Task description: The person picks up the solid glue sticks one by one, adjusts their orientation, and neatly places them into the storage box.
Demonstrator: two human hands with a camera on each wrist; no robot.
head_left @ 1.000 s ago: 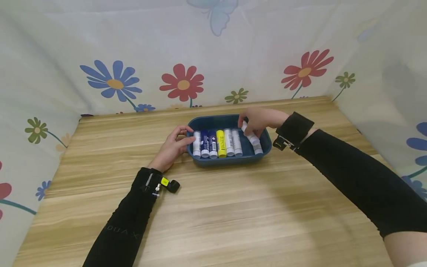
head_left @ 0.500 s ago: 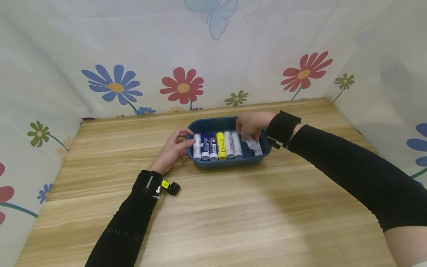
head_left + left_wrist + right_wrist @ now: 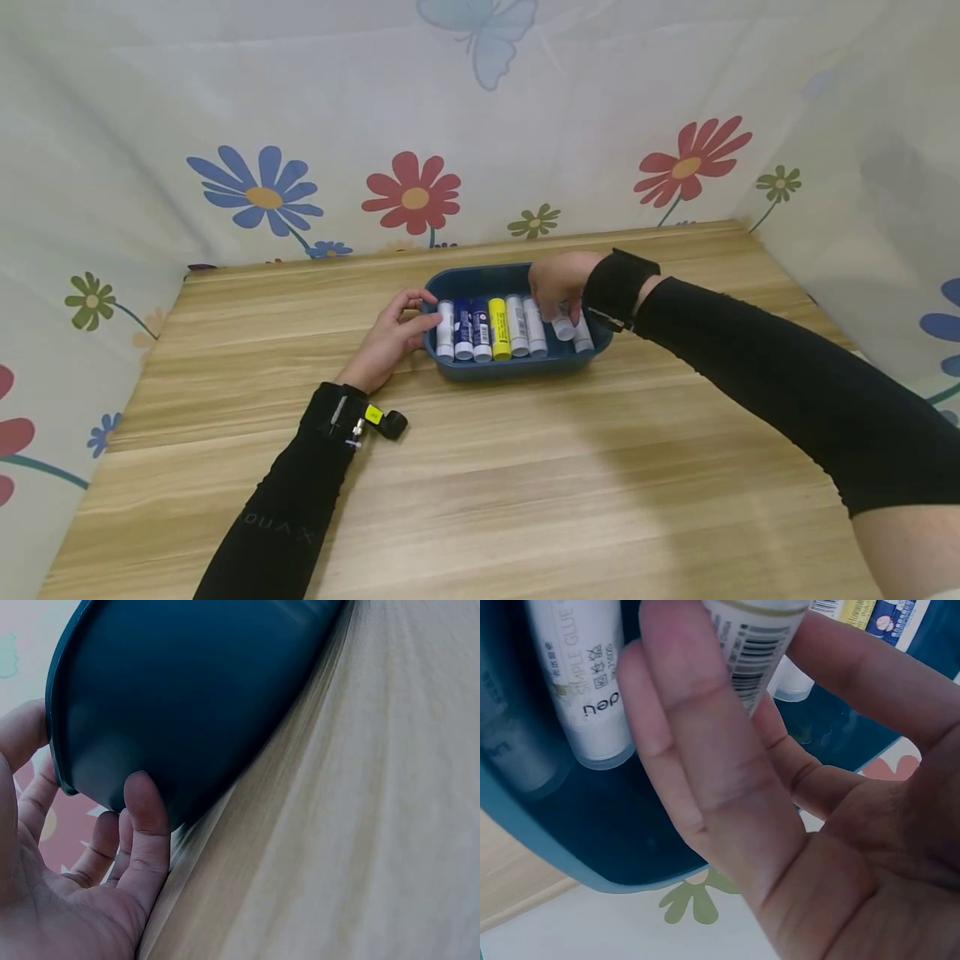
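A dark blue oblong tray (image 3: 517,368) holds a row of glue sticks. From the left lie a white glue stick (image 3: 446,329), two blue ones (image 3: 472,329), a yellow one (image 3: 498,328) and two white ones (image 3: 527,325). My right hand (image 3: 558,279) pinches another white glue stick (image 3: 754,656) between thumb and fingers, low inside the tray. Just right of it lies a white glue stick (image 3: 585,682) printed "SIMPLE GLUE". My left hand (image 3: 388,337) grips the tray's left end, with its digits at the rim and against the outer wall.
The tray stands on a wood-grain table (image 3: 480,483), near its back edge. A white cloth (image 3: 585,100) printed with flowers rises behind and on both sides. Black sleeves cover both forearms, with a small camera (image 3: 392,425) on the left wrist.
My right hand has lowered the white glue stick into the gap near the tray's right end, moving slightly left. My left hand keeps its place at the tray.
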